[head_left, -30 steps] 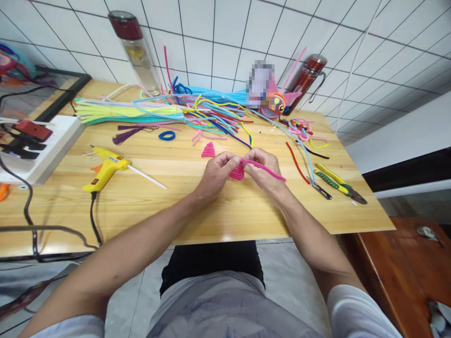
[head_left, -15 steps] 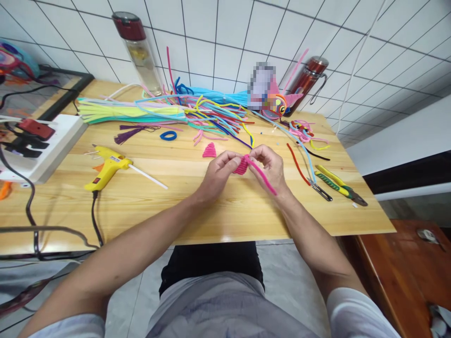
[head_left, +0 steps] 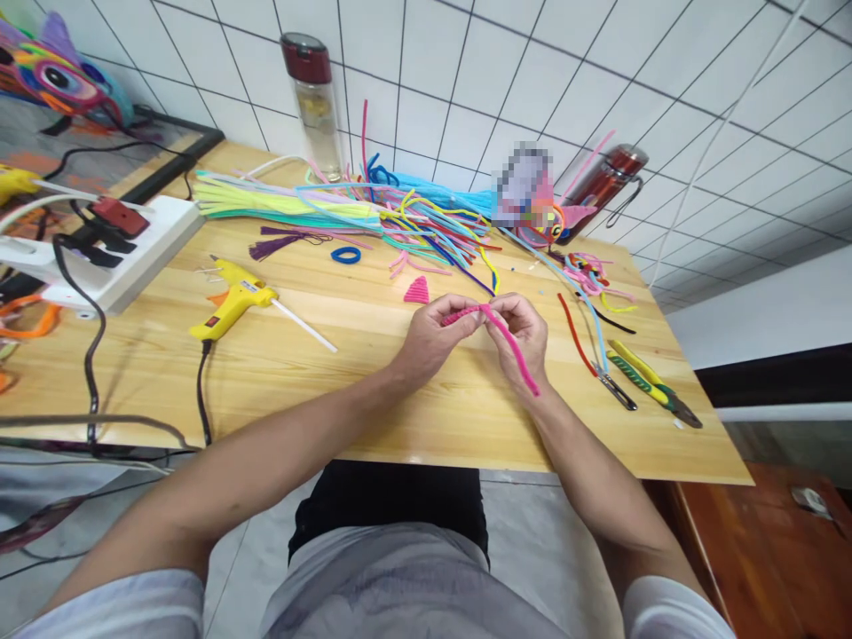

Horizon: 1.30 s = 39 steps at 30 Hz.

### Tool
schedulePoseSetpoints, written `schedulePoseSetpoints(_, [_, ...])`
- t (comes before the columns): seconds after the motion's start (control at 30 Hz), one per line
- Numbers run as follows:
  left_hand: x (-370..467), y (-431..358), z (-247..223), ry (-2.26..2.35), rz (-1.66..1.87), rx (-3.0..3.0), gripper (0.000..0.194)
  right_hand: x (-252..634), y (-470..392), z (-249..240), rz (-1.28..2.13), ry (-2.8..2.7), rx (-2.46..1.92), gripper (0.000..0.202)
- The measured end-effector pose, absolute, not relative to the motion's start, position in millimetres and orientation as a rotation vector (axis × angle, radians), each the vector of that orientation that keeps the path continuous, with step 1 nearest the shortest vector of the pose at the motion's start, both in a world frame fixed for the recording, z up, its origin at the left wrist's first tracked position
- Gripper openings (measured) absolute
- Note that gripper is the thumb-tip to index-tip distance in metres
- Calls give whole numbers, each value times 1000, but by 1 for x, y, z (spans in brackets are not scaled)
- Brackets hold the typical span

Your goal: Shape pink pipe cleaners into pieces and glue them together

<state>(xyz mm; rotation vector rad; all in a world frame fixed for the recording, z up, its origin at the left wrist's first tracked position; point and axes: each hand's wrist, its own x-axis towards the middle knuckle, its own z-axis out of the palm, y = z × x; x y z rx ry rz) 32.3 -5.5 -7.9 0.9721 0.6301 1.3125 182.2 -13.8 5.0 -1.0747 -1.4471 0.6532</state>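
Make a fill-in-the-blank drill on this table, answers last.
The bare left hand and right hand hold a fuzzy, ridged pipe-cleaner piece coloured ____.
From the yellow plastic glue gun sticks a slim rod coloured ____.
The metal pliers with yellow-green handles lie nearer the ____ hand.
Missing words: pink; white; right.

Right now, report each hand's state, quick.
Left hand: closed, pinching the ribbed pink piece.
Right hand: closed on the pink strand near its bend.

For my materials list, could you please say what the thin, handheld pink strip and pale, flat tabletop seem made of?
Thin pink strip: probably matte chenille fibre, soft-edged and shineless. Pale, flat tabletop: wood or laminate, lightly glossy, with visible grain and reflected light.
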Motion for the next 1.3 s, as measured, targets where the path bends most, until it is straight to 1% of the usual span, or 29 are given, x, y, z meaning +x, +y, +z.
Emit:
schedulePoseSetpoints(0.2, [32, -5, -11, 672, 1293, 957, 34, 183, -14, 5, 697, -1454, -1105, 30])
schedulePoseSetpoints(0.4, [30, -3, -6, 715, 1303, 968, 30, 188, -14, 11, 722, -1569, -1172, 32])
schedulePoseSetpoints(0.5, [28, -3, -5, 769, 1286, 980, 28, 194, -15, 18, 611, -1668, -1190, 29])
schedulePoseSetpoints(0.63, [28, -4, -7, 874, 1259, 1053, 21, 201, -17, 28, 326, -1834, -1066, 31])
schedulePoseSetpoints(0.67, [28, -4, -8, 890, 1257, 1085, 19, 202, -17, 30, 264, -1883, -1045, 27])
schedulePoseSetpoints(0.73, [28, -5, -10, 908, 1261, 1143, 15, 202, -17, 31, 188, -1947, -1033, 14])
schedulePoseSetpoints(0.77, [28, -5, -10, 910, 1265, 1164, 14, 202, -17, 31, 175, -1954, -1040, 7])
schedulePoseSetpoints(0.8, [28, -5, -11, 909, 1269, 1181, 14, 202, -17, 31, 174, -1945, -1052, 6])
schedulePoseSetpoints(0.97, [28, -6, -11, 907, 1263, 1239, 16, 203, -17, 28, 201, -1881, -1097, 11])
schedulePoseSetpoints(1.17, [27, -5, -10, 926, 1246, 1263, 16, 205, -16, 26, 180, -1915, -1068, 9])
schedulePoseSetpoints(1.3, [28, -4, -11, 956, 1253, 1253, 12, 205, -16, 25, 152, -1945, -1004, 6])
